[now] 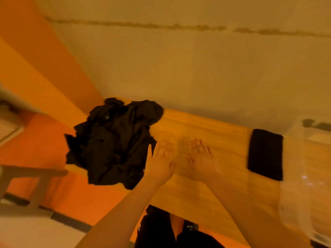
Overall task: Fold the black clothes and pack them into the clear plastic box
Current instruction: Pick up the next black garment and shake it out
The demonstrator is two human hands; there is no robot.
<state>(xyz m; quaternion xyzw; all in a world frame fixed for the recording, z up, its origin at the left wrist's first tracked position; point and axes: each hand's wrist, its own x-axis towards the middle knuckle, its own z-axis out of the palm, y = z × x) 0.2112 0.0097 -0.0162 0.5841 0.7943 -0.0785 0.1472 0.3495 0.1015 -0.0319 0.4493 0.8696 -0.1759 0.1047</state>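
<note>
A crumpled pile of black clothes (114,140) lies on the left end of a wooden table (206,127), partly hanging over its left edge. One folded black garment (265,153) lies flat on the right. The clear plastic box (308,176) stands at the far right, blurred. My left hand (159,161) lies flat on the table with straight fingers, just beside the pile's right edge. My right hand (202,158) lies flat next to it, fingers straight. Neither hand holds anything.
A plain wall (197,68) runs directly behind the table. An orange floor (44,140) and a low bench or stool frame (32,176) are to the left. My dark-clothed lap (161,230) is below the table's near edge. The whole view is motion-blurred.
</note>
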